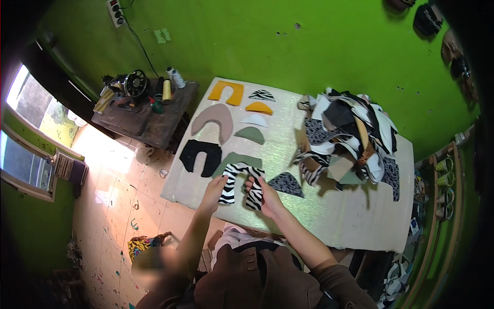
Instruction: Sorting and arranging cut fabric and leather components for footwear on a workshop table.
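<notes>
Both my hands hold a U-shaped zebra-striped piece (240, 169) above the near side of the pale table (309, 216). My left hand (216, 191) grips one leg of it, and my right hand (267, 196) grips the other. Partly covered beneath it lies a green piece (226, 160). Just right of my right hand rests a black-and-grey patterned piece (286, 184). Left of my hands is a black U-shaped piece (201, 156), with a beige arch (212, 119) and a yellow U-shaped piece (226, 92) farther back. Beside these lie small half-round pieces: zebra (262, 95), yellow (259, 107), white (254, 120) and green (249, 135).
A big heap of mixed scraps (345, 134) covers the table's right part. At the far left stands a sewing machine (131, 85) on a dark wooden stand (149, 121) with thread spools (175, 77). Shoes (428, 20) hang at upper right; a rack (453, 195) stands at right.
</notes>
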Available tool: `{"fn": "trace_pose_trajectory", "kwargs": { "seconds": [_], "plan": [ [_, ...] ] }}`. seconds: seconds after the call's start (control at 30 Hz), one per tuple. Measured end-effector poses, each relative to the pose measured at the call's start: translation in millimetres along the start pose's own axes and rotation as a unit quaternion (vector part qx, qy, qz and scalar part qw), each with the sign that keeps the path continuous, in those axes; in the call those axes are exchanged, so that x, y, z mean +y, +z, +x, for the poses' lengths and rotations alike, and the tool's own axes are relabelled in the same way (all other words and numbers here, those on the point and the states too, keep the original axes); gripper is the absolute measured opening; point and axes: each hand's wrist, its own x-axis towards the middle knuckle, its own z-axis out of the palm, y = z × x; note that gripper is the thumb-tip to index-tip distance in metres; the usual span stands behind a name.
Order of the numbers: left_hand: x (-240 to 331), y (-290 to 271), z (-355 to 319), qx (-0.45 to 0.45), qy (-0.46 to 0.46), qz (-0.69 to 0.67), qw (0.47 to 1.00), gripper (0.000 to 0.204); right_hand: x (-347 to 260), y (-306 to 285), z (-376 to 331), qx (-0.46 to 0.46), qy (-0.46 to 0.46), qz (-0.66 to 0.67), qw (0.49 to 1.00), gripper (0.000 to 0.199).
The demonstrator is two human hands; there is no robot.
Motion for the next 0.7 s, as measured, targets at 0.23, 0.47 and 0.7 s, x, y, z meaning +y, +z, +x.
{"fn": "trace_pose_trajectory", "kwargs": {
  "seconds": [0.23,0.47,0.7],
  "plan": [
    [-13.0,-118.2,-5.5,0.110,0.025,0.256,0.960,0.026,74.2,42.3,42.6,0.049,-0.011,-0.064,0.997,0.026],
    [-6.5,-173.1,-7.7,0.137,0.122,0.427,0.885,0.028,119.8,70.6,62.3,0.052,0.013,-0.202,0.978,0.050],
    [13.6,-173.3,-17.6,0.167,0.187,0.558,0.791,0.036,142.6,86.9,65.3,0.102,-0.128,-0.459,0.873,0.047]
  ]
}}
